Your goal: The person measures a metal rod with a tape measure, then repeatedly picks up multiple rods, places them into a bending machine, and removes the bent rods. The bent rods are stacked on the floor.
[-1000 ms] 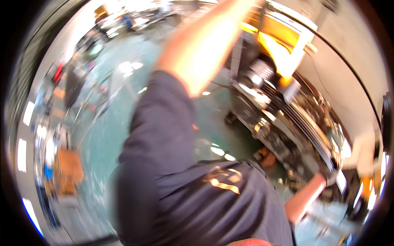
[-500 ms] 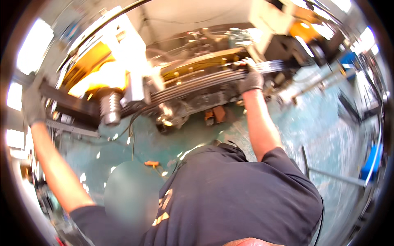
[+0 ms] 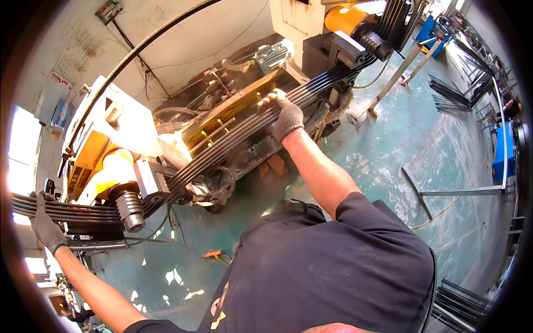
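Observation:
A bundle of long, thin dark metal bars slants through a machine with two heads. My left hand, in a grey knitted glove, grips the bundle's left end, beyond the left yellow head. Around the middle of the bundle closes my right hand, also gloved, its bare fingertips showing on the far side. A coarse-ribbed metal screw sticks out of the left head. On the right, the bars pass a grey clamp block beside the second yellow head.
Behind the bars lie a yellow beam and a motor. A black hose arches over the machine. An orange tool lies on the green floor. Metal stands and stacked bars are at the right.
The view has turned, so the machine and bars slant more steeply. My right hand stays at the bars. My left hand, blurred before, now shows clearly at their left end.

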A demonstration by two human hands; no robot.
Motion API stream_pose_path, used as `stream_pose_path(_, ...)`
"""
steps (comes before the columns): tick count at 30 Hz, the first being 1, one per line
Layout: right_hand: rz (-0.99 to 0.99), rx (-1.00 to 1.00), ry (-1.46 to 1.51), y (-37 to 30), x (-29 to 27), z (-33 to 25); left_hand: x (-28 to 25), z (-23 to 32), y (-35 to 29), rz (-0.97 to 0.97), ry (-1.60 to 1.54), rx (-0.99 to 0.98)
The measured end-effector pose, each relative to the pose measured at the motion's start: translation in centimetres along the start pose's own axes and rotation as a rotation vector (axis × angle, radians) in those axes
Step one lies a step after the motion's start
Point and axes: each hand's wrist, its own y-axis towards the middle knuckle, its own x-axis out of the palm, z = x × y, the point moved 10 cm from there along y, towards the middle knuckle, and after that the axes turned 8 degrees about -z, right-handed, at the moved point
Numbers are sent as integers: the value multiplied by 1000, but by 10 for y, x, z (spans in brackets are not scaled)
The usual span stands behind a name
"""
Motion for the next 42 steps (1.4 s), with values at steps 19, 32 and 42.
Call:
stream_pose_path(19,50,-23,90,3,7,-47,-48,-29,12,93,218,2)
stream_pose_path(32,37,-191,53,-121,-11,-108,-188,-7,15,332,1530,723)
stream_pose_path(42,265,-715,-19,-365,-135,-282,139,-9,-176,-79,4,345)
